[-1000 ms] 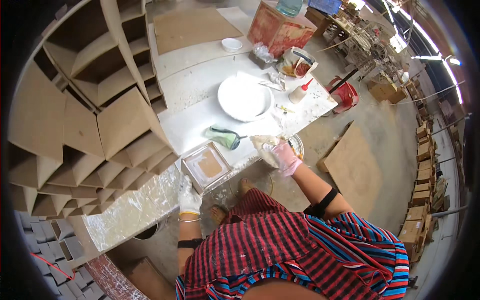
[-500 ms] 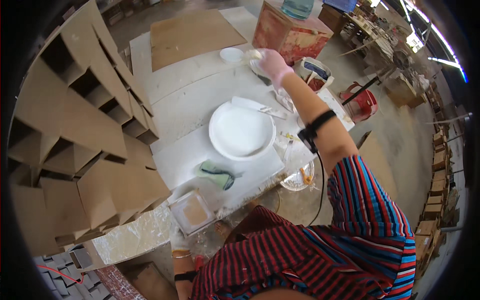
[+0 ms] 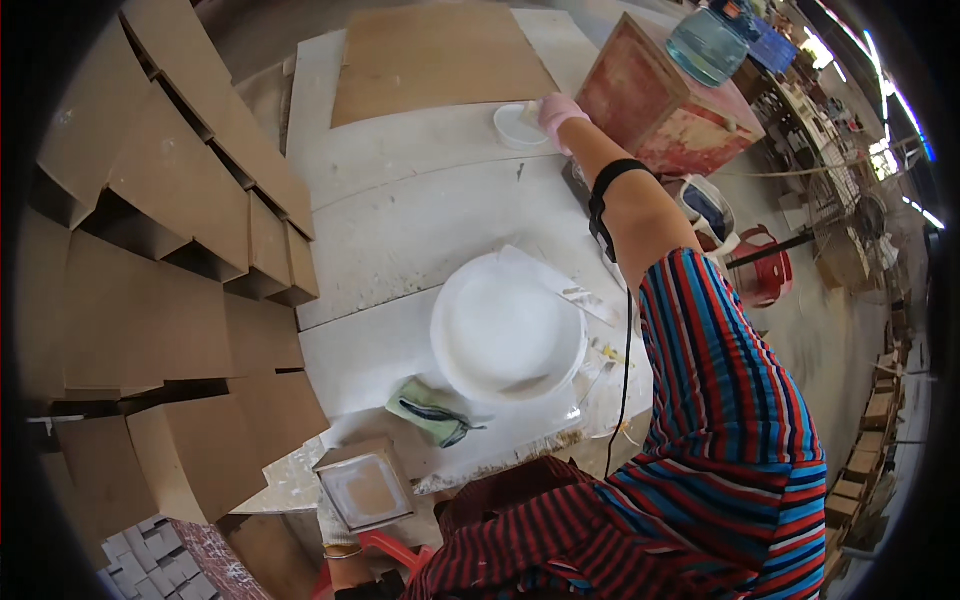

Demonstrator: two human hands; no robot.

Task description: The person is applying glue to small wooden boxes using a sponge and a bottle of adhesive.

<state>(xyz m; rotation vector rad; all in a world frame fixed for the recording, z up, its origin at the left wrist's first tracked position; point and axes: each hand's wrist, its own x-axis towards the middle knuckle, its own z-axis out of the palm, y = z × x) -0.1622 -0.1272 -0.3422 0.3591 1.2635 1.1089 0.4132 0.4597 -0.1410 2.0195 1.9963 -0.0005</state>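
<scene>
My right hand (image 3: pixel 562 118), in a pink glove, reaches far across the table to the rim of a small white bowl (image 3: pixel 519 128). Its fingers are closed round something small and pale that I cannot make out. Low on the left, my left hand (image 3: pixel 332 522) wears a whitish glove and grips a small square box (image 3: pixel 370 488) with white smears round a tan middle. Most of that hand is hidden behind the box. Between my hands stands a large round basin (image 3: pixel 510 330) of white stuff, a flat scraper (image 3: pixel 565 285) across its rim. A green cloth (image 3: pixel 432 410) with a dark edge lies nearer me.
Stacked brown boxes (image 3: pixel 150 310) rise along the left. A brown board (image 3: pixel 435 60) lies at the table's far end, beside a red-smeared box (image 3: pixel 660 110) carrying a blue water jug (image 3: pixel 712 45). Past my right arm are a white container (image 3: pixel 705 210) and a red stool (image 3: pixel 762 268).
My right hand has moved from beside the small bowl to its rim. The box in my left hand has turned slightly. The whole view has shifted.
</scene>
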